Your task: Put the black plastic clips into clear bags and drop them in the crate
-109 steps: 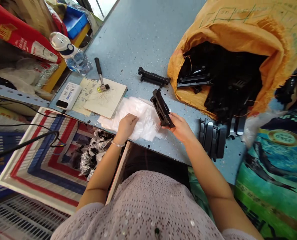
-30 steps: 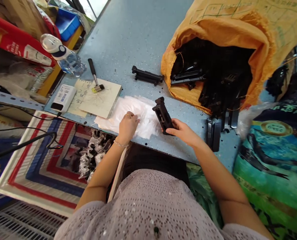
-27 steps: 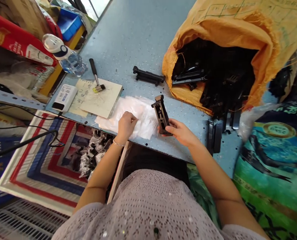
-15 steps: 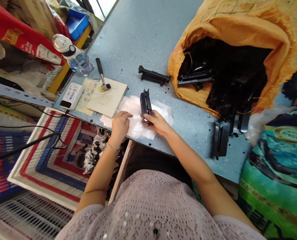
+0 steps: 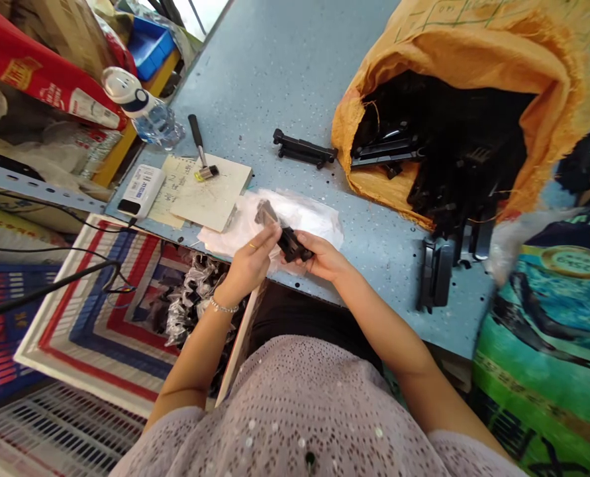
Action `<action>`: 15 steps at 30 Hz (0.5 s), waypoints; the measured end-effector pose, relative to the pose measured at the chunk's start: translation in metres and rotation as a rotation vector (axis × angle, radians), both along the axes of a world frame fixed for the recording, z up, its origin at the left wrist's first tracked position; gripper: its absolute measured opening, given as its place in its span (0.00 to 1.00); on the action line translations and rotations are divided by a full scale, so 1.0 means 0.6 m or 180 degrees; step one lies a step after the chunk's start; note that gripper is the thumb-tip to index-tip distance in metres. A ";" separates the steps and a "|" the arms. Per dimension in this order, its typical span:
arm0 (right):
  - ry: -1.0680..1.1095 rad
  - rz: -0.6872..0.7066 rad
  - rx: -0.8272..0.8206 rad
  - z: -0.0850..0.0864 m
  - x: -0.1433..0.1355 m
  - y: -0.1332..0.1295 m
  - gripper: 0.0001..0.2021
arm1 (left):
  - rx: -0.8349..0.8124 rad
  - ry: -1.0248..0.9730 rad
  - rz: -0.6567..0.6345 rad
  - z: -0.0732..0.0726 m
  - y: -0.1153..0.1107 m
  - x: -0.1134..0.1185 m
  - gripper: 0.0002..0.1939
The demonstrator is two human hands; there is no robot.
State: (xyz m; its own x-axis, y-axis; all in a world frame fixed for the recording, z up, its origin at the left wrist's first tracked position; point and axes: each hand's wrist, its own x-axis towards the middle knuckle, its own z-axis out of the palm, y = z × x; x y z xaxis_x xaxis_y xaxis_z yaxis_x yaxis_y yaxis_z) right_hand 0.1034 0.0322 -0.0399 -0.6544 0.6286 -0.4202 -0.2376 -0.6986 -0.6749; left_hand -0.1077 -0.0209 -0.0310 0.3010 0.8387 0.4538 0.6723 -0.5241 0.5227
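My right hand (image 5: 327,257) is closed on the near end of a long black part (image 5: 293,246), which looks like a moulded bracket. A clear plastic bag (image 5: 265,212) covers the part's far end and looks grey over it. My left hand (image 5: 252,262) pinches this bag along the part's left side, its fingers pressed together. Beneath both hands lies a flat pile of thin white plastic bags (image 5: 319,215) at the table's front edge. One similar black part (image 5: 304,148) rests farther back, and another (image 5: 436,273) stands to the right.
An orange woven sack (image 5: 374,79) full of black parts lies open on the blue table (image 5: 275,59). At left are a hammer (image 5: 198,136) on cardboard (image 5: 225,192), a white device (image 5: 143,189) and a water bottle (image 5: 153,119). Below sits a striped crate (image 5: 76,291) with bagged parts.
The black part has been tilted and drawn closer to me, and its far end is now inside a clear bag. My left hand has moved right, from the bag pile onto the part.
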 end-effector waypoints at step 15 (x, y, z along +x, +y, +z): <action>-0.0816 -0.0307 0.1663 0.046 -0.009 -0.104 0.29 | -0.0200 0.0226 -0.0354 0.068 -0.085 0.035 0.37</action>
